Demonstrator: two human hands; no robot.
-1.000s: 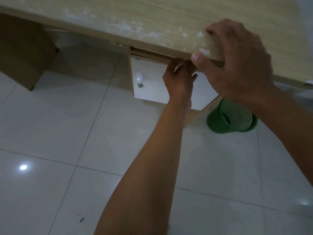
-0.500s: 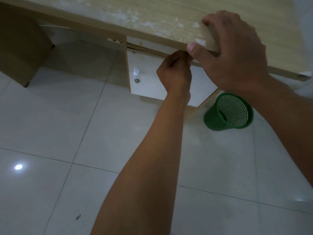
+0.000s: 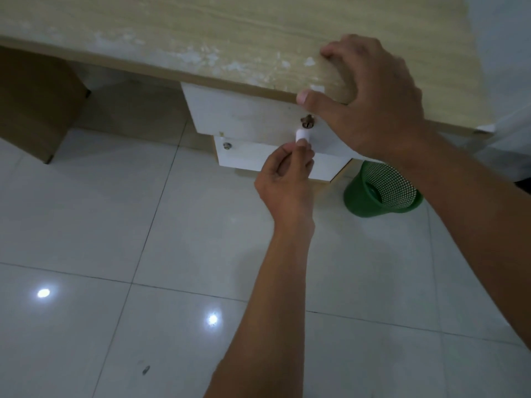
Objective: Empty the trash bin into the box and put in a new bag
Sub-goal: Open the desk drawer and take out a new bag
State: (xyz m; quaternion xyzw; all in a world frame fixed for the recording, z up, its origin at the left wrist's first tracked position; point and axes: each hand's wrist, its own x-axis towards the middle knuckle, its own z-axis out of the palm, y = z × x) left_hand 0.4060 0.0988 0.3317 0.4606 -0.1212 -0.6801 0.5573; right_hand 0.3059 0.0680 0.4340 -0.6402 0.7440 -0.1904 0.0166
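Observation:
A green mesh trash bin (image 3: 382, 193) stands on the tiled floor under the right end of the desk, with no bag visible in it. My left hand (image 3: 287, 179) pinches the small white knob (image 3: 302, 135) of the upper white drawer (image 3: 244, 113), just below its keyhole. My right hand (image 3: 370, 101) lies flat on the wooden desk top (image 3: 201, 38), thumb hooked over its front edge. No box and no bag show in the head view.
A second white drawer front (image 3: 258, 159) with a metal lock sits below the upper one. A brown desk side panel (image 3: 34, 101) stands at the left. Glossy white floor tiles (image 3: 115, 254) fill the foreground. A pale wall rises at the far right.
My left hand came down from the gap under the desk edge and took hold of the white knob. The upper drawer front now shows. My right hand stayed on the desk top.

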